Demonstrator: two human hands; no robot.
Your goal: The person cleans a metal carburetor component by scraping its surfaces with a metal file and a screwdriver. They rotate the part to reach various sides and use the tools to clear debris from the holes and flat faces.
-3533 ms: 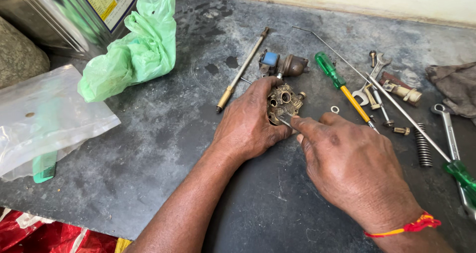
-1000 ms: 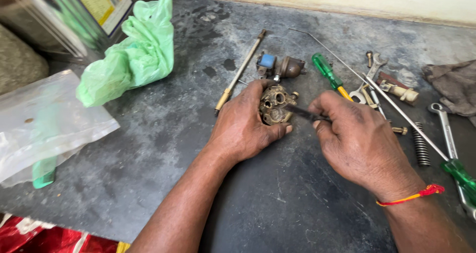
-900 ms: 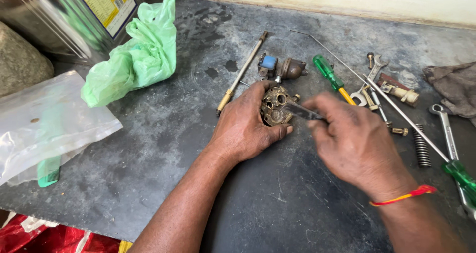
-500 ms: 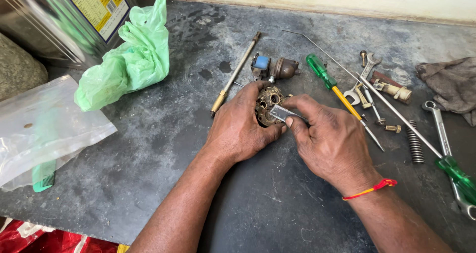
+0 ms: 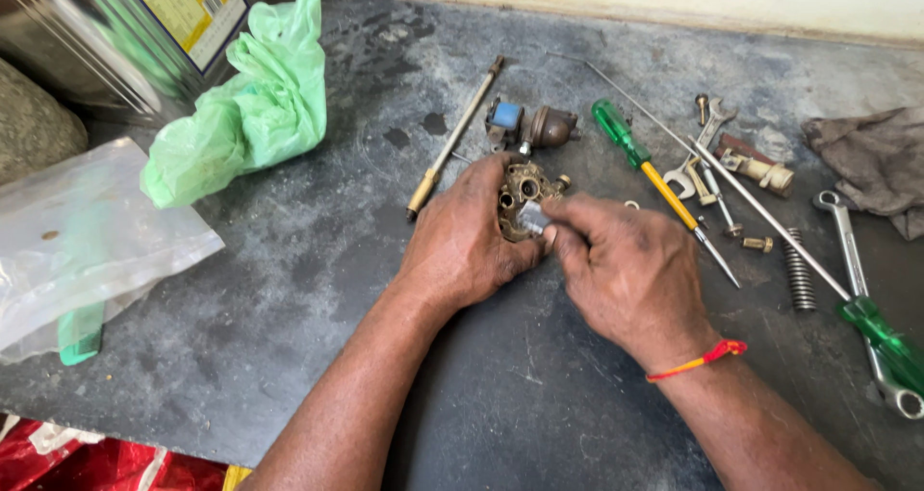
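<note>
Part in hand: a grimy brass fitting (image 5: pixel 521 194) with round ports, resting on the dark bench top (image 5: pixel 289 289), a little far of middle.
Left hand: the left hand (image 5: pixel 469 243) is wrapped round the fitting's left and near side, fingers closed on it, steadying it against the bench.
Right hand: the right hand (image 5: pixel 630 274) comes in from the right, thumb and forefinger pinched together on a small grey metal piece (image 5: pixel 532 219) pressed at the fitting's face.
Step, as I judge it: seating or working that small piece at a port while the body is braced.
What the move calls for: a firm brace on the left, fine fingertip control on the right.
Just beyond: a blue-capped valve part (image 5: pixel 531 125), a thin rod (image 5: pixel 454 140) to its left.
To the right: a green-handled screwdriver (image 5: pixel 656 183), a spring (image 5: pixel 798 269), small spanners, a rag (image 5: pixel 871 164).
To the left: a green plastic bag (image 5: pixel 252 116), a clear bag (image 5: pixel 77 236), a tin can (image 5: pixel 135 29).
</note>
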